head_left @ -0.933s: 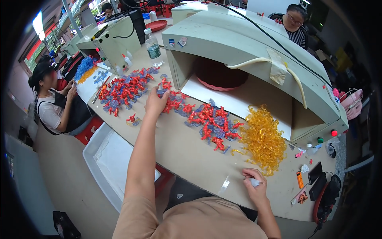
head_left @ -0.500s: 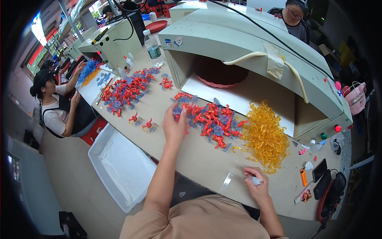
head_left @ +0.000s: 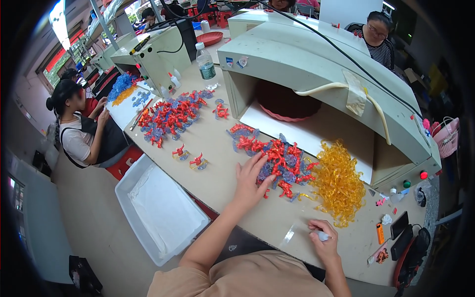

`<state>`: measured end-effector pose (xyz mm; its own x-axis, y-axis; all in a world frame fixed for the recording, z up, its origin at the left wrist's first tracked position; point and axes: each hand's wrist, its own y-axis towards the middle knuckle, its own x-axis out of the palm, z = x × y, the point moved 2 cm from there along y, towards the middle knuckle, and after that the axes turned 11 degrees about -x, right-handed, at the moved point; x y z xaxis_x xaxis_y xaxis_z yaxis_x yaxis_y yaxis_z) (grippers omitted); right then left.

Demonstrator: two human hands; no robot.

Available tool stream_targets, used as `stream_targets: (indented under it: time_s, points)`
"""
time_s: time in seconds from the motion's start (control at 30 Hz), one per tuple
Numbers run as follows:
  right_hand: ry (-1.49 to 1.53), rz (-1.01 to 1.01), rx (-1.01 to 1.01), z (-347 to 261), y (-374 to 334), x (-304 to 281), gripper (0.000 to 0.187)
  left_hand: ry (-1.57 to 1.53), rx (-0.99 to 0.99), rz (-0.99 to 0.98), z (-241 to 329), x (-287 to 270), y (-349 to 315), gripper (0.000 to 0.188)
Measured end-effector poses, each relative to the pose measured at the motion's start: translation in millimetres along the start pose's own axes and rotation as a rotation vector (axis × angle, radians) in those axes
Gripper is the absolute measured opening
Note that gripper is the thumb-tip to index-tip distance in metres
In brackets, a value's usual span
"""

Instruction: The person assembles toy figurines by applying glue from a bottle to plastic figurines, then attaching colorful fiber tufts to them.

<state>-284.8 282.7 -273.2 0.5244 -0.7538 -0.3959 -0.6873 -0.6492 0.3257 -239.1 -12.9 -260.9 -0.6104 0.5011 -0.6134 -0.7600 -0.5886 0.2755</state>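
Note:
My left hand (head_left: 251, 184) reaches over the near left edge of a pile of small red figures with translucent bluish-purple parts (head_left: 278, 154). Its fingers are spread, and their tips touch the red pieces. Closed around a small translucent squeeze bottle (head_left: 322, 236), my right hand (head_left: 326, 247) rests low over the table near my body. A heap of curly translucent yellow pieces (head_left: 341, 180) adjoins the pile on its right. Two separate red figures, one of them (head_left: 198, 162) with a clear yellowish part, stand apart to the left.
A larger pile of red and purple figures (head_left: 170, 116) lies farther left. Beyond stands a pale hooded box (head_left: 316, 59) with a dark red dish (head_left: 289, 117) inside. A water bottle (head_left: 207, 72) stands beside it. A white tub (head_left: 190, 208) sits left, below table level. Co-workers sit around.
My left hand has moved right and nearer along the pile, its fingers now spread over the red figures. The right hand keeps the squeeze bottle. The whole view has shifted slightly.

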Motion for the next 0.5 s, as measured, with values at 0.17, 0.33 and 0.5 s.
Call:
stream_targets:
  time_s: [0.17,0.33,0.5]
  points:
    - [-0.005,0.014,0.009,2,-1,1,0.032,-0.116,-0.034,0.145,-22,-19,39,0.063]
    - [0.007,0.017,0.007,1,1,6,0.031,0.092,-0.231,0.202,-57,-16,83,0.06]
    - [-0.033,-0.001,-0.004,1,-1,5,0.031,0.062,-0.195,0.094,-50,-10,55,0.048]
